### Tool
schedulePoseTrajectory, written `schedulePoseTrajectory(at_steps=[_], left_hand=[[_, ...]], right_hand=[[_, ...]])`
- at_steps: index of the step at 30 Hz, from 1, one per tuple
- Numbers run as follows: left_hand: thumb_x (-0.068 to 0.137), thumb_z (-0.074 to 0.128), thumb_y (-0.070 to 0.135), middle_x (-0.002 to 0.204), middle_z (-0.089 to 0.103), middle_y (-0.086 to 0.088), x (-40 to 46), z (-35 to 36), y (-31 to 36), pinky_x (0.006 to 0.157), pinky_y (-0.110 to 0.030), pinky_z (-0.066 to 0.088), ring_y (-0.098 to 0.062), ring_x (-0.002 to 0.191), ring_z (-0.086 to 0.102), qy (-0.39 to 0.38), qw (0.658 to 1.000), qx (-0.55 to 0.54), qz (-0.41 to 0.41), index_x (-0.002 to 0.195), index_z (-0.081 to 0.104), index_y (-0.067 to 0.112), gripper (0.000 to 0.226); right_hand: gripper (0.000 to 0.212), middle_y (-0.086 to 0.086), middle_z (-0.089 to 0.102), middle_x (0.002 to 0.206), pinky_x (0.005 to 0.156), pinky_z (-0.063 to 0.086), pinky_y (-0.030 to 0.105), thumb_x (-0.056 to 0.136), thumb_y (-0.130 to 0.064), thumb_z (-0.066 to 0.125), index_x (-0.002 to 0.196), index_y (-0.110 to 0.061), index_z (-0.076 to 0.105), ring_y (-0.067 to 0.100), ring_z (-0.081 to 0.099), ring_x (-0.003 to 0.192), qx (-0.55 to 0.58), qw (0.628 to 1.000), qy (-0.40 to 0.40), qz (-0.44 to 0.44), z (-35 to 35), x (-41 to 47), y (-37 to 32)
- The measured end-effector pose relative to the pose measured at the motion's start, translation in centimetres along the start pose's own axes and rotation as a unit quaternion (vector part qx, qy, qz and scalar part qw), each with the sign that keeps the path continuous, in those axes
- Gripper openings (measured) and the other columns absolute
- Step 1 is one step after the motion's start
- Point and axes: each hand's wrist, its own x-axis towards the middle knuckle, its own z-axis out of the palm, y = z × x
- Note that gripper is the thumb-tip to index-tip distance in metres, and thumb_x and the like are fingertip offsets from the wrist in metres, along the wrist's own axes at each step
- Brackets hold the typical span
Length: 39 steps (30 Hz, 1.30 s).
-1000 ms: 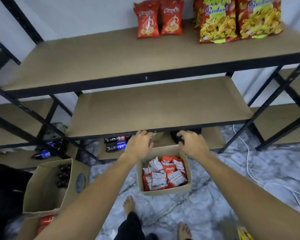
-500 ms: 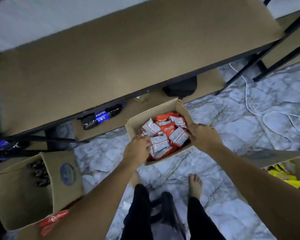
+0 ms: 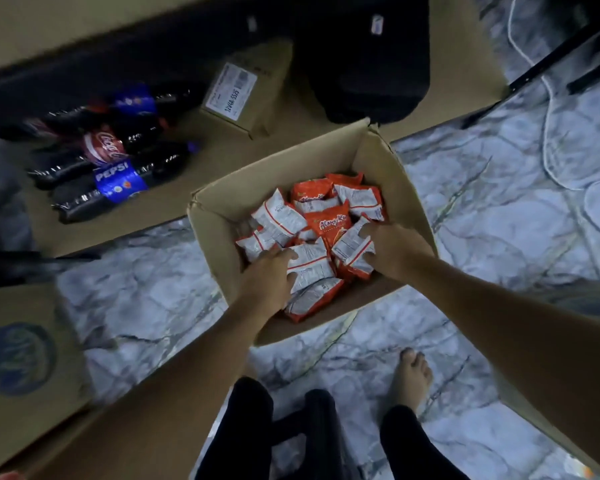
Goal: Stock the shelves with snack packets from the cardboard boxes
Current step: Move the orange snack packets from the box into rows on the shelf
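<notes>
In the open cardboard box on the marble floor: a loose heap of orange-and-white snack packets, box roughly half full by eye. Both hands are down among them. Left hand: grip curled over a white-backed packet at the near edge of the heap. Right hand: grip closing on another packet at the right side. Neither packet is lifted clear yet.

Progress, judged: gathering stage only; the heap remains to be moved, so most of the stocking is left.

Surroundings: the bottom shelf behind the box carries cola bottles, a small labelled carton and a dark bag. A second box stands at left.
</notes>
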Motion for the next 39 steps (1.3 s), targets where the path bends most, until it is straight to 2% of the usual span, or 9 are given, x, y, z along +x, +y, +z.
schedulePoseTrajectory(at_steps=[5, 11, 17, 21, 25, 29, 32, 37, 39], left_hand=[[0.095, 0.063, 0.029, 0.139, 0.054, 0.001, 3.3, 4.2, -2.1, 0.101, -0.038, 0.047, -0.021, 0.127, 0.05, -0.012, 0.998, 0.028, 0.047, 0.137, 0.054, 0.024, 0.043], [0.091, 0.068, 0.039, 0.152, 0.042, 0.001, 5.3, 6.9, -4.0, 0.111, -0.04, 0.038, -0.02, 0.138, 0.039, -0.074, 0.995, 0.039, 0.061, 0.148, 0.041, 0.022, 0.066], [0.086, 0.073, 0.035, 0.148, 0.045, 0.0, 5.9, 7.0, -4.0, 0.106, -0.038, 0.041, -0.021, 0.136, 0.042, -0.053, 0.997, 0.037, 0.036, 0.145, 0.04, 0.024, 0.069], [0.089, 0.068, 0.042, 0.139, 0.054, -0.002, 5.8, 6.3, -3.4, 0.097, -0.04, 0.048, -0.023, 0.126, 0.052, -0.032, 0.998, 0.052, 0.031, 0.142, 0.044, 0.025, 0.06], [0.091, 0.064, 0.041, 0.135, 0.058, -0.002, 4.7, 5.1, -2.5, 0.093, -0.042, 0.052, -0.024, 0.119, 0.059, -0.014, 0.999, 0.029, 0.014, 0.14, 0.042, 0.026, 0.056], [0.094, 0.061, 0.035, 0.127, 0.064, -0.005, 3.0, 2.6, -1.1, 0.086, -0.041, 0.054, -0.029, 0.111, 0.064, 0.007, 1.0, 0.006, -0.005, 0.141, 0.036, 0.029, 0.054], [0.093, 0.063, 0.031, 0.119, 0.067, -0.005, 1.1, -0.1, 0.4, 0.081, -0.039, 0.053, -0.029, 0.104, 0.066, 0.021, 0.999, -0.03, -0.012, 0.141, 0.033, 0.034, 0.056], [0.093, 0.066, 0.021, 0.126, 0.066, -0.006, -3.3, -6.0, 4.2, 0.091, -0.035, 0.053, -0.026, 0.108, 0.065, 0.051, 0.99, -0.129, -0.037, 0.142, 0.041, 0.027, 0.055], [0.093, 0.066, 0.021, 0.12, 0.068, -0.007, -5.7, -8.2, 6.1, 0.09, -0.035, 0.053, -0.023, 0.103, 0.066, 0.077, 0.984, -0.156, -0.041, 0.14, 0.041, 0.029, 0.054]], right_hand=[[0.074, 0.005, 0.05, 0.143, 0.098, 0.052, 0.047, 0.083, -0.055, 0.071, 0.144, -0.026, 0.042, 0.03, 0.052, 0.129, 0.002, 0.999, -0.048, 0.008, 5.6, 5.3, 1.1], [0.096, 0.013, 0.041, 0.142, 0.102, 0.046, 0.056, 0.07, -0.063, 0.078, 0.143, -0.021, 0.032, 0.041, 0.043, 0.132, -0.093, 0.995, -0.024, 0.026, 9.2, 8.4, 1.1], [0.071, 0.012, 0.045, 0.141, 0.098, 0.049, 0.055, 0.082, -0.034, 0.074, 0.141, -0.023, 0.037, 0.04, 0.048, 0.128, -0.07, 0.997, 0.001, 0.012, 9.1, 9.2, 1.7], [0.058, 0.006, 0.056, 0.136, 0.094, 0.053, 0.046, 0.086, -0.03, 0.07, 0.138, -0.025, 0.046, 0.033, 0.058, 0.121, 0.009, 0.999, 0.04, -0.013, 7.4, 8.2, 2.2], [0.044, 0.009, 0.065, 0.122, 0.086, 0.056, 0.046, 0.093, -0.03, 0.061, 0.134, -0.025, 0.045, 0.036, 0.065, 0.106, 0.044, 0.994, 0.093, -0.037, 4.8, 6.7, 2.2], [0.049, 0.009, 0.068, 0.096, 0.071, 0.054, 0.043, 0.091, -0.024, 0.061, 0.133, -0.028, 0.036, 0.039, 0.067, 0.088, 0.092, 0.987, 0.122, -0.058, 1.7, 4.6, 2.6], [0.05, -0.002, 0.055, 0.07, 0.063, 0.05, 0.038, 0.09, -0.02, 0.062, 0.133, -0.03, 0.038, 0.032, 0.062, 0.07, 0.131, 0.981, 0.12, -0.081, -1.4, 2.2, 3.1], [0.051, 0.004, 0.067, 0.091, 0.068, 0.054, 0.038, 0.089, -0.017, 0.063, 0.133, -0.031, 0.043, 0.023, 0.064, 0.078, 0.19, 0.966, 0.139, -0.104, -7.6, -3.4, 4.2], [0.048, -0.004, 0.06, 0.081, 0.059, 0.044, 0.029, 0.089, -0.013, 0.063, 0.133, -0.026, 0.047, 0.015, 0.057, 0.071, 0.209, 0.96, 0.155, -0.104, -10.1, -6.3, 4.5]])
